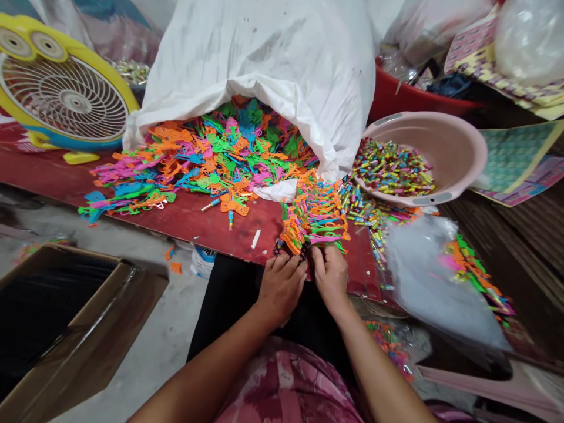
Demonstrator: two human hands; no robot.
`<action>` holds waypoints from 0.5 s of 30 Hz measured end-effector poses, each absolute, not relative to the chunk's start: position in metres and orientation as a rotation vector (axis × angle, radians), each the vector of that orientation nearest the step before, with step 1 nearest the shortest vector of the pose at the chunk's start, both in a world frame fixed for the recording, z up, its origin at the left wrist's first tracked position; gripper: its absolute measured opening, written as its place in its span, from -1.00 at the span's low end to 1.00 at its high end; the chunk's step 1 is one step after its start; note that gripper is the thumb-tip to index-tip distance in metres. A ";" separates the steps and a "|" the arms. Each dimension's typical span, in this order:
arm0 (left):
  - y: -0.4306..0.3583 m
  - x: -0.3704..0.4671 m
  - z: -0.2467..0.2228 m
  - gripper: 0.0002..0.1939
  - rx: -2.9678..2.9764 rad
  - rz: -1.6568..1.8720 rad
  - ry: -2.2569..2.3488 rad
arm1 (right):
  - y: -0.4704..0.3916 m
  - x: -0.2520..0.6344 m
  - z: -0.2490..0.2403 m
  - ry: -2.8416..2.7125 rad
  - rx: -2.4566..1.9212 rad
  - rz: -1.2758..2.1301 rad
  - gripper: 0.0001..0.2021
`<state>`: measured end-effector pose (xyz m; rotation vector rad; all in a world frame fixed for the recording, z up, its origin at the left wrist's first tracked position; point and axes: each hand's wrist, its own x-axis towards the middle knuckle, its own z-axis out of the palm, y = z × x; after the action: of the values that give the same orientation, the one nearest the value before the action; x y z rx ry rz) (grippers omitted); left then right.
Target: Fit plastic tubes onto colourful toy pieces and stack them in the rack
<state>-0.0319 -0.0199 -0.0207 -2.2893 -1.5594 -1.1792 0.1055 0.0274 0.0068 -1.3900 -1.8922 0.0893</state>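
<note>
At the front edge of the red table (264, 226), my left hand (282, 282) has its fingers bent over a small black piece (304, 251). My right hand (330, 273) is close beside it, fingers curled together at the edge; what they hold is too small to make out. Just beyond both hands lies a row of orange, green and pink plastic pieces (324, 214). A large heap of similar coloured pieces (220, 153) spills from a white sack (264, 53) behind. Two small tubes (230, 220) lie on the table in front of the heap.
A yellow fan (73, 103) stands at the back left. A pink basin (462, 153) of small colourful tubes is at the right, near a clear plastic bag (436, 282). An open cardboard box (114, 335) is on the floor at left.
</note>
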 end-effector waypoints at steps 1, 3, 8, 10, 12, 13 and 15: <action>-0.020 -0.032 -0.021 -0.76 -2.291 -1.182 -1.559 | 0.027 0.105 0.007 -1.896 -1.372 0.085 -0.80; -0.019 -0.032 -0.021 -0.78 -2.293 -1.184 -1.561 | 0.027 0.104 0.006 -1.912 -1.359 0.069 -0.80; -0.019 -0.034 -0.021 -0.78 -2.298 -1.173 -1.555 | 0.028 0.100 0.006 -1.952 -1.398 0.013 -0.79; -0.020 -0.035 -0.020 -0.78 -2.307 -1.166 -1.558 | 0.029 0.099 0.007 -1.963 -1.400 0.001 -0.79; -0.021 -0.036 -0.018 -0.80 -2.321 -1.161 -1.563 | 0.028 0.098 0.008 -1.970 -1.403 -0.005 -0.79; -0.021 -0.037 -0.017 -0.80 -2.327 -1.162 -1.564 | 0.028 0.097 0.008 -1.972 -1.407 -0.012 -0.78; -0.022 -0.038 -0.016 -0.81 -2.334 -1.167 -1.560 | 0.029 0.096 0.007 -1.974 -1.419 -0.034 -0.76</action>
<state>-0.0379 -0.0216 -0.0159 -2.3337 -1.5603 -1.1667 0.0963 0.0285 0.0074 -1.4190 -1.9743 -0.0341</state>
